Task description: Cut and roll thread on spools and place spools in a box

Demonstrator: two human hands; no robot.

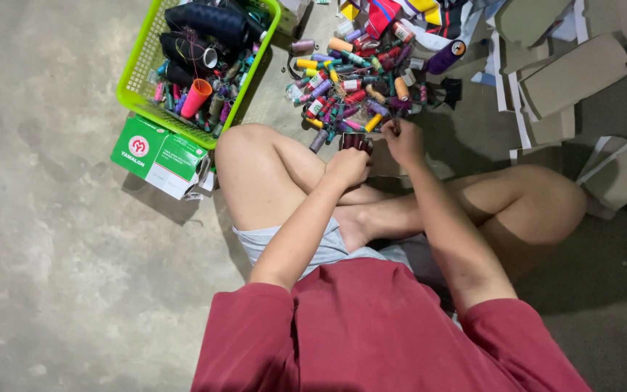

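Note:
I sit cross-legged on a concrete floor. My left hand (pixel 347 167) is closed around a small bundle of dark red thread spools (pixel 355 142), held just above my shin. My right hand (pixel 403 139) reaches forward, its fingers pinched on a small dark spool (pixel 395 126) at the near edge of a pile of coloured thread spools (pixel 353 80). The pile lies on the floor right in front of my knees, with orange, yellow, purple, pink and green spools mixed together.
A lime-green plastic basket (pixel 133 80) with spools, an orange cone and black thread cones stands at the left. A green and white cardboard box (pixel 160 156) lies beside it. Flat cardboard pieces (pixel 573 72) are scattered at the right, coloured fabric (pixel 415 14) at the top.

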